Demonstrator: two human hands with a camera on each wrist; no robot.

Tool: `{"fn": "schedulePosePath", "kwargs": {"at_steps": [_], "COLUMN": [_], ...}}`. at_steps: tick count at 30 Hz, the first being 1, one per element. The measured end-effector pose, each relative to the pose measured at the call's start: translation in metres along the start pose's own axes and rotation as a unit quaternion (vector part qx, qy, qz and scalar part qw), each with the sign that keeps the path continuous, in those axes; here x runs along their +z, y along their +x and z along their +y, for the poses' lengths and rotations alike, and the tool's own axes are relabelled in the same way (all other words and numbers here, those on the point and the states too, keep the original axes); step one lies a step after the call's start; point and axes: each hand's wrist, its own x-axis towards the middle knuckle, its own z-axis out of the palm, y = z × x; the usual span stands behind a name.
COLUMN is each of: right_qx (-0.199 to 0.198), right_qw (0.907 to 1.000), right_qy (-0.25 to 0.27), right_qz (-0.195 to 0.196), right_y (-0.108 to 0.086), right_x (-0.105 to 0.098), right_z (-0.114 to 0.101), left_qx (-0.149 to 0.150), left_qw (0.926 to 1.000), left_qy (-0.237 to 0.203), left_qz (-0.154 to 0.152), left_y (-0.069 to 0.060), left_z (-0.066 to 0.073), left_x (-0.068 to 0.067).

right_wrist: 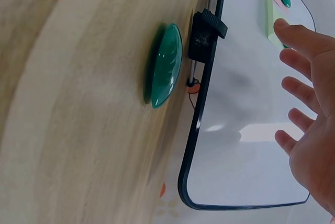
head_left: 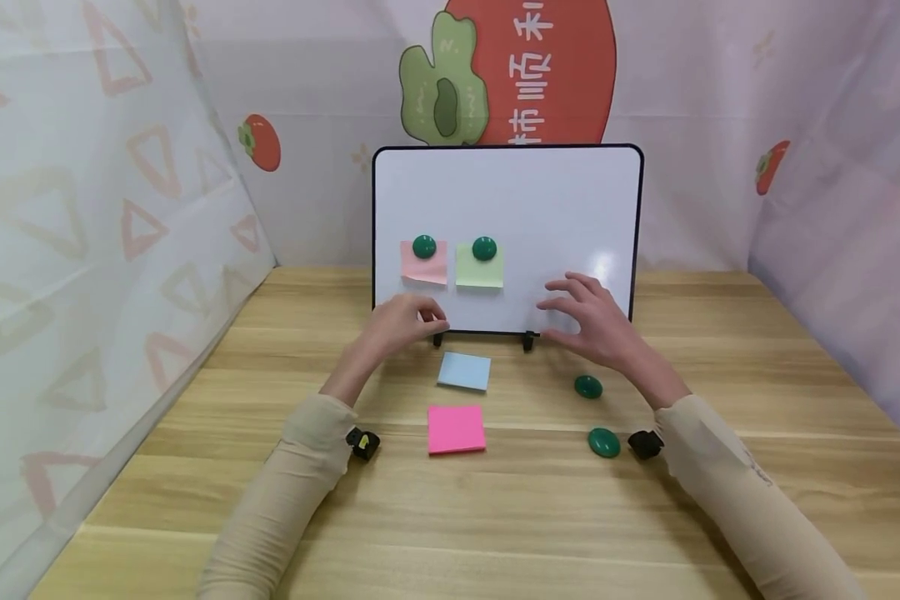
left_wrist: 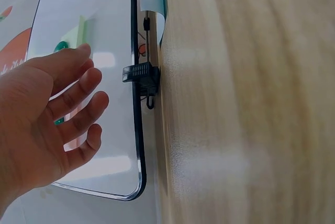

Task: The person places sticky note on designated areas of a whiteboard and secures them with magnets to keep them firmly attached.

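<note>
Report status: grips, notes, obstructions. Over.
Left grip, right grip: both empty. Pink note and green note pinned to whiteboard by green magnets. No obstruction seen.

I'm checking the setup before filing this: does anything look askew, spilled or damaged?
Nothing looks spilled or damaged. The pale pink note on the whiteboard looks slightly askew, its lower edge slanting; the large red fruit print behind it lies sideways.

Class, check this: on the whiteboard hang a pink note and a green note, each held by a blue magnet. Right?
Both magnets are green, not blue, as the head view shows. The pink note and green note do hang on the whiteboard.
</note>
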Motion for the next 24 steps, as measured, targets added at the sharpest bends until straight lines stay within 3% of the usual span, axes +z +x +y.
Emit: {"fn": "schedulePosePath", "kwargs": {"at_steps": [4, 11, 24], "right_qx": [0.014, 0.007, 0.04], "right_qw": [0.9997, 0.9994, 0.9923], "right_qy": [0.011, 0.034, 0.077], "right_qz": [-0.016, -0.004, -0.088], "right_y": [-0.006, -0.01, -0.021], "right_x": [-0.002, -0.006, -0.017], "right_z": [0.001, 0.003, 0.008], "left_qx": [0.0, -0.003, -0.005], "left_qw": [1.0, 0.9998, 0.997], "left_qy": [0.0, -0.016, -0.033], "left_qz": [-0.007, -0.013, -0.07], "left_y": [0.001, 0.0, -0.002], "left_z": [0.0, -0.001, -0.003], "left_x": [0.001, 0.0, -0.001]}}
